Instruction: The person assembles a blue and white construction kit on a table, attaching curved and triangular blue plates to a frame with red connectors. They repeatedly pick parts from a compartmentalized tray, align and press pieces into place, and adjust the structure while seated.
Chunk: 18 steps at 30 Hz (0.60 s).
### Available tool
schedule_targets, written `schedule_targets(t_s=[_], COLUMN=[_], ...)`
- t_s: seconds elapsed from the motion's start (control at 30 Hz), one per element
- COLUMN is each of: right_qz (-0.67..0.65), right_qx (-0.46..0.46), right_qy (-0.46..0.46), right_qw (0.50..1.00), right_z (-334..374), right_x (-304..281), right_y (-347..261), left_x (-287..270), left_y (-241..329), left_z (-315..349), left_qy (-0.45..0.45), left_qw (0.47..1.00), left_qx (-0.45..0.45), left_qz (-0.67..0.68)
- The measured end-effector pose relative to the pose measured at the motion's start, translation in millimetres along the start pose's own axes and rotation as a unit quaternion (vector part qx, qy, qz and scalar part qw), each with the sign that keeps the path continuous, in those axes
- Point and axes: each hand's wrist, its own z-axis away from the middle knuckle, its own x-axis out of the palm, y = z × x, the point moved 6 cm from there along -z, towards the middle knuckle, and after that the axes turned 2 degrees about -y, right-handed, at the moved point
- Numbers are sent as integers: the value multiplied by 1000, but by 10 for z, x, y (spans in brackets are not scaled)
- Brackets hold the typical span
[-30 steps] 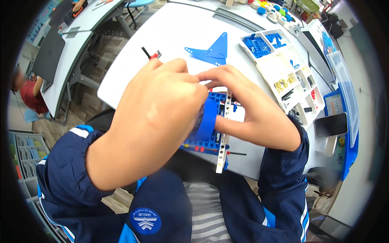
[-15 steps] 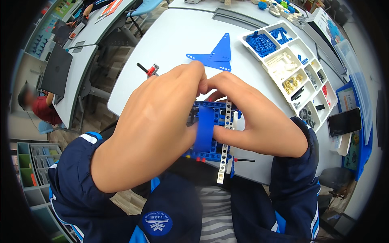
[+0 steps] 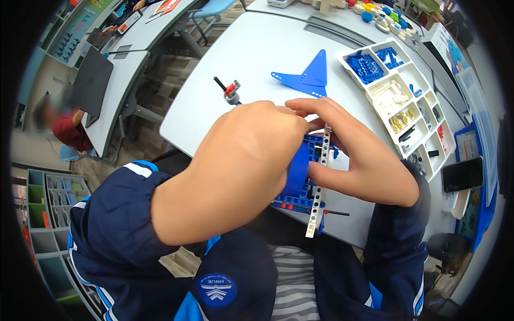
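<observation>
Both my hands are on a model of plastic building beams point(image 3: 292, 203), held above the table's near edge. It has a blue frame with red pins, a white perforated beam point(image 3: 316, 208) along its right side and a black axle at the lower right. My left hand point(image 3: 241, 155) is closed on the model's left side, its back hiding most of the fingers. A bent, smooth blue panel point(image 3: 297, 174) shows between the hands. My right hand point(image 3: 361, 160) grips from the right, thumb against the panel's edge, fingers curled over the far end. The fingertips are largely hidden.
Flat blue triangular panels point(image 3: 308, 77) lie on the white table point(image 3: 235, 48). A black axle with a red connector point(image 3: 230, 91) protrudes beyond my left hand. A white sorting tray point(image 3: 369, 88) of parts and a phone point(image 3: 463, 175) are at right. A person point(image 3: 72, 128) sits far left.
The whole scene has shifted rightward in view. My left hand now covers more of the model's left side and the blue panel. Both hands keep hold.
</observation>
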Motion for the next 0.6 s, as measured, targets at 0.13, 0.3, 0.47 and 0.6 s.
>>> schedule_targets(t_s=[0.13, 0.3, 0.47, 0.6], right_qz=[-13, -1, 0, -2], right_qx=[24, 31, 44, -8], right_qy=[-10, -20, -31, -8], right_qw=[1000, 999, 999, 1000], right_z=[-8, -28, -3, -39], right_x=[8, 8, -6, 12], right_y=[-31, -87, -82, -103], left_x=[-16, -4, -15, -29], left_y=[31, 29, 31, 43], left_z=[30, 27, 10, -13], left_qy=[31, 42, 8, -10], left_qw=[999, 999, 1000, 999], left_qx=[-1, -7, -18, -1], left_qz=[16, -8, -17, -39])
